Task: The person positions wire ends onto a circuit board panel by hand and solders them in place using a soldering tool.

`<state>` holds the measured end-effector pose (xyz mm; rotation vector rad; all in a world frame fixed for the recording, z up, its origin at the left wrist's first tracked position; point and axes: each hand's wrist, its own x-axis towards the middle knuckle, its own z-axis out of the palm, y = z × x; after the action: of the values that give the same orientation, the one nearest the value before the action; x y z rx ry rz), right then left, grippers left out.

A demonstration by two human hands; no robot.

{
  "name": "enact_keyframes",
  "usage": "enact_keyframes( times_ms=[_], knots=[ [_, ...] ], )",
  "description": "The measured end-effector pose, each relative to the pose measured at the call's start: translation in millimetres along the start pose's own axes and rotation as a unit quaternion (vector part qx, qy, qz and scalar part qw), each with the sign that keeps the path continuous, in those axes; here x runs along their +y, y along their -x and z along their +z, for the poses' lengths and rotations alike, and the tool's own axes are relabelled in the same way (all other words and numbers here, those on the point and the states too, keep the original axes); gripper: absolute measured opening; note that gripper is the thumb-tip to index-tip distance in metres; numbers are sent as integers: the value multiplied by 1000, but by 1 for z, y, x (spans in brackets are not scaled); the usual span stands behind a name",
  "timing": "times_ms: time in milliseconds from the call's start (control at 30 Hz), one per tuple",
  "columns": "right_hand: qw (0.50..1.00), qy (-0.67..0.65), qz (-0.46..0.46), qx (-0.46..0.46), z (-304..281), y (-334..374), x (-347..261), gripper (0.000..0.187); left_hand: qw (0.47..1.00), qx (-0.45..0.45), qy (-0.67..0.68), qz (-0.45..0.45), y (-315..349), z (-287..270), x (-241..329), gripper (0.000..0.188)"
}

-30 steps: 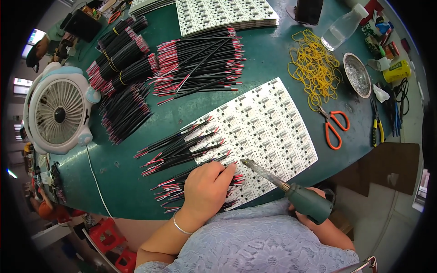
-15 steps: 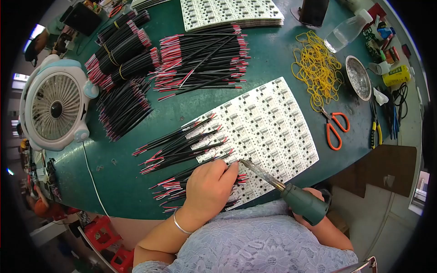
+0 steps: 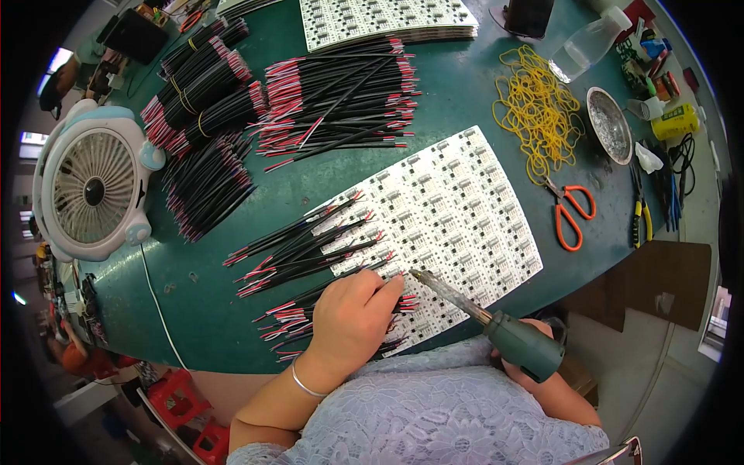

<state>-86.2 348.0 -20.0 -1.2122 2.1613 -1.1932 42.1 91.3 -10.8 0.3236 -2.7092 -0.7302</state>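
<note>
My left hand (image 3: 353, 314) is closed, thumb and finger pinched over a white circuit board sheet (image 3: 457, 201). It seems to grip a black cable, though the fingers cover the part they hold. My right hand (image 3: 533, 333) is wrapped round the green handle of a soldering iron (image 3: 480, 314), which hides most of its fingers. The iron's tip points up and left, just right of my left fingertips, over the board. Black cables (image 3: 333, 239) with red and white wire ends lie in a row along the board's left edge; more lie under and beside my left hand.
Piles of black cables (image 3: 341, 101) and banded bundles (image 3: 186, 101) lie behind, near stacked board sheets (image 3: 387, 19). A fan (image 3: 93, 190) stands left. At right are yellow rubber bands (image 3: 535, 108), orange-handled scissors (image 3: 570, 217), a metal bowl (image 3: 608, 124), a clear bottle (image 3: 589, 46) and pliers (image 3: 639, 213).
The soldering iron has shifted slightly right, so its tip stands a little farther from my left fingertips. My left hand has moved very slightly left and keeps its pinch.
</note>
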Motion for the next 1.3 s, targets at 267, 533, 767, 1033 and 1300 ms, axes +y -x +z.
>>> enact_keyframes(
  times_ms=[267,533,767,1033,1300],
  knots=[
    [997,-24,48,-51,-5,6,6,23,1000,-5,7,-11,0,-2,1,45],
    [988,-96,120,14,-4,1,-16,28,1000,-6,2,-12,0,-1,2,43],
    [999,-16,26,-25,-3,5,0,30,1000,21,3,-3,0,-1,0,39],
    [999,-7,-35,-10,-1,0,-1,21,1000,14,17,-5,-3,-1,-1,32],
    [994,-112,15,-14,-12,-1,-11,32,1000,20,6,4,0,0,-1,33]
  ],
)
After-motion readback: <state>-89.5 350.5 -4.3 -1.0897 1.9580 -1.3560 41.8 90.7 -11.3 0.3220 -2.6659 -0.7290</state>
